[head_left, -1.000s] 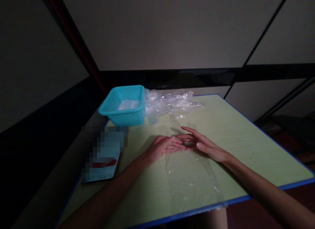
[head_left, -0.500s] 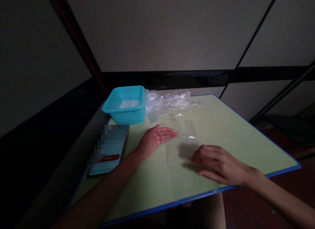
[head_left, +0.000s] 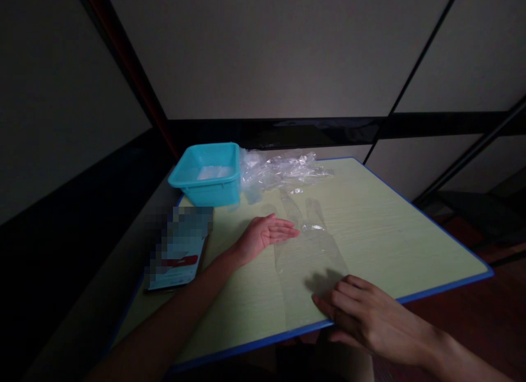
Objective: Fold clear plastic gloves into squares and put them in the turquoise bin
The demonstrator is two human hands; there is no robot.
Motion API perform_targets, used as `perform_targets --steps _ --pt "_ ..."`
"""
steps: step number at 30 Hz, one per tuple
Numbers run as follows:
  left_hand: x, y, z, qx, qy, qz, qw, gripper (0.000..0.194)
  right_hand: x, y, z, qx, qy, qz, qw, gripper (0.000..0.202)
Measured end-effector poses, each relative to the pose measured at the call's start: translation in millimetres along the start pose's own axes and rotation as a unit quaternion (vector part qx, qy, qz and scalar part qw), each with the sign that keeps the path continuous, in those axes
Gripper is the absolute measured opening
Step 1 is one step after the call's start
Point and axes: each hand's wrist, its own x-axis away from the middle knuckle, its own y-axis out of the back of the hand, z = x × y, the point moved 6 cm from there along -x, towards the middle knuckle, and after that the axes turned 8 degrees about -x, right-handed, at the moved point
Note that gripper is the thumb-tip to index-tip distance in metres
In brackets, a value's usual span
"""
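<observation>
A clear plastic bag (head_left: pixel 302 267) lies flat on the table, its two handle strips pointing away from me and its lower end at the near edge. My left hand (head_left: pixel 267 237) rests on edge at the bag's left side, palm turned to the right, fingers stretched out together, holding nothing. Over the bag's lower right corner is my right hand (head_left: pixel 361 313), with its fingers loosely bent and spread and the thumb apart, near the table's blue rim. Whether its fingertips touch the film is hard to see.
The pale table (head_left: pixel 394 234) has a blue edge. A turquoise plastic basket (head_left: pixel 211 193) with white material inside stands at the back left, beside a heap of crumpled clear plastic (head_left: pixel 283 171). A phone or tablet (head_left: pixel 181 256) lies at the left. Panelled walls rise behind.
My right hand has moved down toward the near edge of the table, uncovering more of the bag's right side. My left hand has shifted slightly right and nearer.
</observation>
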Motion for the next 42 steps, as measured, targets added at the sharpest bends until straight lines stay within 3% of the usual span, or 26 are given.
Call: perform_targets --steps 10,19,32,42 --pt "2 -2.7 2 -0.045 0.003 0.01 0.999 0.046 -1 -2 2 -0.065 -0.021 -0.041 0.997 0.017" --pt "3 -3.6 0 -0.053 -0.001 0.02 0.998 0.045 -11 10 7 -0.042 0.002 -0.036 0.998 0.021" --pt "2 -4.5 5 -0.056 0.01 0.031 0.998 0.047 -19 23 3 -0.102 -0.018 -0.015 0.994 0.02" --pt "3 -5.7 3 -0.058 0.007 0.033 0.998 0.05 -28 51 -24 -0.217 -0.08 0.021 0.973 0.026"
